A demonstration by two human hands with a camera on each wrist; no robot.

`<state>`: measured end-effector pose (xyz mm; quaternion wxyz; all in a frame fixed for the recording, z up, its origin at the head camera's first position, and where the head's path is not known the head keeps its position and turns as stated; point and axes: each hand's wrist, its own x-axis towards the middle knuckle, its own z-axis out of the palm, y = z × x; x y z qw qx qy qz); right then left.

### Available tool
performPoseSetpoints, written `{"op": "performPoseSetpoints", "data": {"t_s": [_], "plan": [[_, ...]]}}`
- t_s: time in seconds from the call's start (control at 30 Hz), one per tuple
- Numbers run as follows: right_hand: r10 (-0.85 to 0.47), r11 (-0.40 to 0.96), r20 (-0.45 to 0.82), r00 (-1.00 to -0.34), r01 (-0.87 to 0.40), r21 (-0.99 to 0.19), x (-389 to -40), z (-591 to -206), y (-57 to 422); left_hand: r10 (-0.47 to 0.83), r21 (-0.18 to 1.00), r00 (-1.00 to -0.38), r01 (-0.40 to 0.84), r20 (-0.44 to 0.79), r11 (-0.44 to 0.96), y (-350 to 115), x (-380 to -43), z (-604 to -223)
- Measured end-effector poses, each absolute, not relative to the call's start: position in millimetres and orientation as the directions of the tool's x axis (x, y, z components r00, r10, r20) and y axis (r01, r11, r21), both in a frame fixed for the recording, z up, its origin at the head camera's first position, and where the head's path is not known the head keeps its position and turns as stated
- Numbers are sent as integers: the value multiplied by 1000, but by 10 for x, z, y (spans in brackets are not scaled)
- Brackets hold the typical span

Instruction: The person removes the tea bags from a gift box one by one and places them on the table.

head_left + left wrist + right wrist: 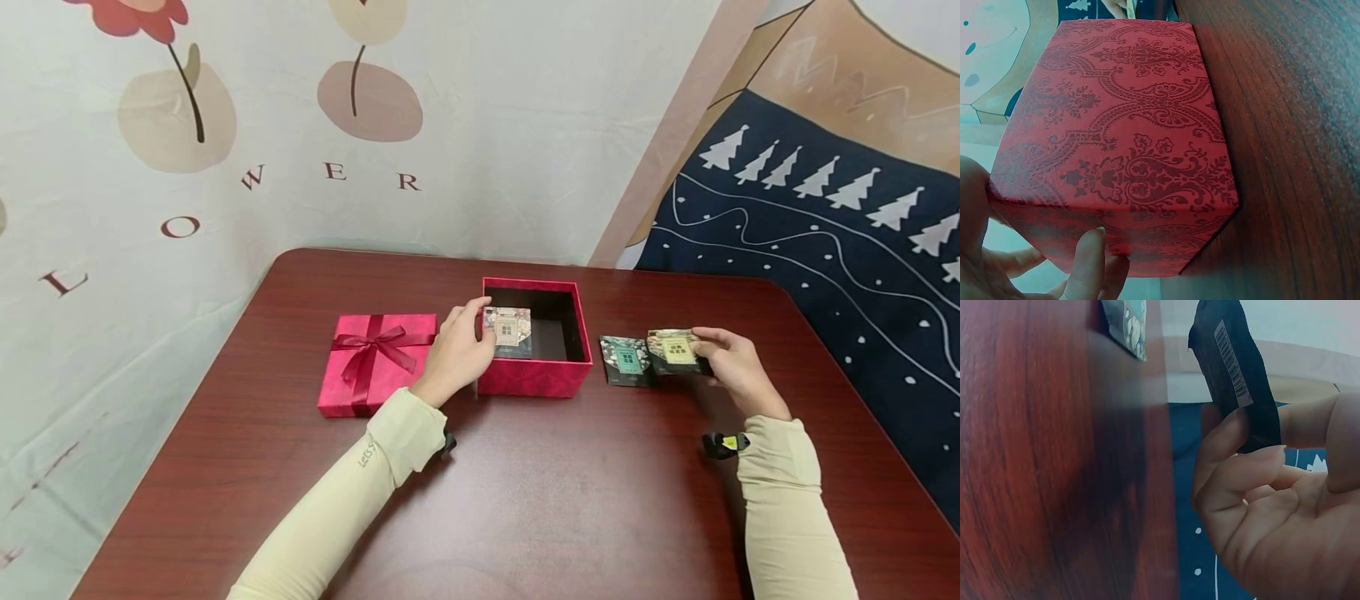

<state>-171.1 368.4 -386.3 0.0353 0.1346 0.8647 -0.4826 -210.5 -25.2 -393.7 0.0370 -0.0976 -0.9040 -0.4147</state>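
Note:
A red patterned box [534, 379] stands without its lid, its black inside showing. My left hand [462, 343] grips its left wall: in the left wrist view, fingertips [1090, 253] lie against the outer side, and the thumb reaches the rim. Inside the box, at the left, is a sachet with a cream label [507, 330]. My right hand [731, 364] pinches a black sachet with a yellow label [675, 351] by its right edge. The right wrist view shows that sachet's dark back with a barcode [1234, 365], raised off the table. A green-labelled sachet [626, 361] lies just left of it.
The box's red lid [375, 375], tied with a dark red ribbon bow, lies on the table left of the box. The brown wooden table [525, 492] reaches back to a printed cloth [510, 167]. A navy cloth with white trees [810, 242] hangs at the right.

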Motion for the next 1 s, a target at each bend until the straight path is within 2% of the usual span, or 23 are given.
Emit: {"op": "performPoseSetpoints", "data": {"t_s": [1.0], "plan": [[179, 540, -184, -966, 253, -803, -1744, -4009, 3849, 136, 749, -983, 183, 124, 637, -246, -2085, -3906]]}}
